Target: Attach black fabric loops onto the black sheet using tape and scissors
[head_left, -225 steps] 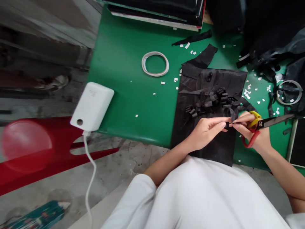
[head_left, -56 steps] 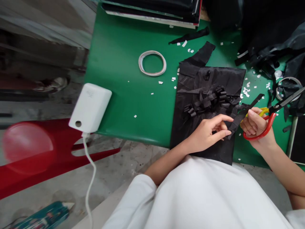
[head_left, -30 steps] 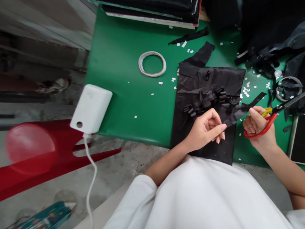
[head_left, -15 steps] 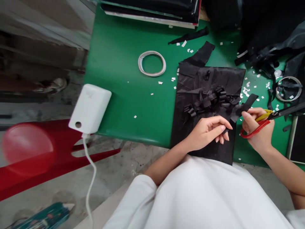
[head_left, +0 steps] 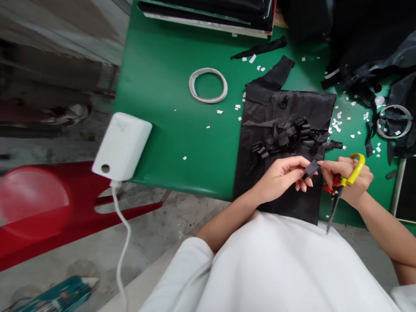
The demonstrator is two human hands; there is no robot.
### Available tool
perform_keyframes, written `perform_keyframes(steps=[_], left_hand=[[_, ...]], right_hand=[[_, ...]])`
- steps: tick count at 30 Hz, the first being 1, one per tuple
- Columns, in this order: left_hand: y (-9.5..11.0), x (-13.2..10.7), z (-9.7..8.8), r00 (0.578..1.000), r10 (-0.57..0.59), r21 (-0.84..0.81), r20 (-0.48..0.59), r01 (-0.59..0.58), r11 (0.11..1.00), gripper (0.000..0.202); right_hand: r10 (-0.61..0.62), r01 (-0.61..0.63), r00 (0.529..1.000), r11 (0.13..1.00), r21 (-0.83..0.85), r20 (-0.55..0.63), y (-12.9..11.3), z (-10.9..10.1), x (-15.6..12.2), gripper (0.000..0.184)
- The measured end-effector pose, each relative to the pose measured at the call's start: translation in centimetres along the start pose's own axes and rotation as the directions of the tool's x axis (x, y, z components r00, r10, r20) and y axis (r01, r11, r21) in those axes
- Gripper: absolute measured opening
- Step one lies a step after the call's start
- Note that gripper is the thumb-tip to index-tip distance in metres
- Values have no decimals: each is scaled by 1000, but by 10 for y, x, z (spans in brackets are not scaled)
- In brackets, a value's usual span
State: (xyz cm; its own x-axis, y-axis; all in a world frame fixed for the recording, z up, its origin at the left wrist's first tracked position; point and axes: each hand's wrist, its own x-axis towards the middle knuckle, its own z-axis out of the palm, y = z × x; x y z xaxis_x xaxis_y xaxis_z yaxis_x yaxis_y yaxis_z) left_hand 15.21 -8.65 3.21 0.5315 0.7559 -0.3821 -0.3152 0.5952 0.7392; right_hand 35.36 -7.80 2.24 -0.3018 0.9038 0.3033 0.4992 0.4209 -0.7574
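My left hand (head_left: 286,174) is closed in a pinch on a small strip of black paper or fabric (head_left: 312,168). My right hand (head_left: 349,177) touches the strip's right end with its fingertips, and a pair of scissors (head_left: 345,184) with yellow and red handles hangs from its fingers. The scissor blades point down toward the white shirt. Beneath both hands lies a flat black sheet (head_left: 248,162) on the table's front edge. Curled black strips (head_left: 282,136) are heaped on the sheet, just beyond my left hand.
On the green table (head_left: 162,143), a roll of tape (head_left: 225,89) lies left of the sheet. Another tape roll (head_left: 408,123) sits by black scraps (head_left: 370,82) at right. White paper bits are scattered about. A white power bank (head_left: 121,145) with a cable overhangs the left edge, near a red chair (head_left: 78,186).
My right hand has moved left to meet the left hand at the small strip. The scissors have swung from pointing right to pointing down. A longer black strip now lies on the sheet's right edge.
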Motion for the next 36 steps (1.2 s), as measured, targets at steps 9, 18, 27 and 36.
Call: perform_keyframes(steps=[9,18,27,36], left_hand=[[-5,-2,-4,1000,7,-54,-6,-8,999,32],[0,-1,0,997,-30,59,-68,34,998,34],[-4,1,-2,985,42,-52,-169,-52,997,32],[-3,1,1,916,219,-80,-336,-259,963,32]], right_hand=[[-213,239,969,935,-263,125,17,-9,0,13],[-644,598,758,629,-497,98,13,-8,8,18],[-426,377,905,776,-506,20,2,-5,8,17],[265,-331,930,905,267,254,-9,-13,2,42]])
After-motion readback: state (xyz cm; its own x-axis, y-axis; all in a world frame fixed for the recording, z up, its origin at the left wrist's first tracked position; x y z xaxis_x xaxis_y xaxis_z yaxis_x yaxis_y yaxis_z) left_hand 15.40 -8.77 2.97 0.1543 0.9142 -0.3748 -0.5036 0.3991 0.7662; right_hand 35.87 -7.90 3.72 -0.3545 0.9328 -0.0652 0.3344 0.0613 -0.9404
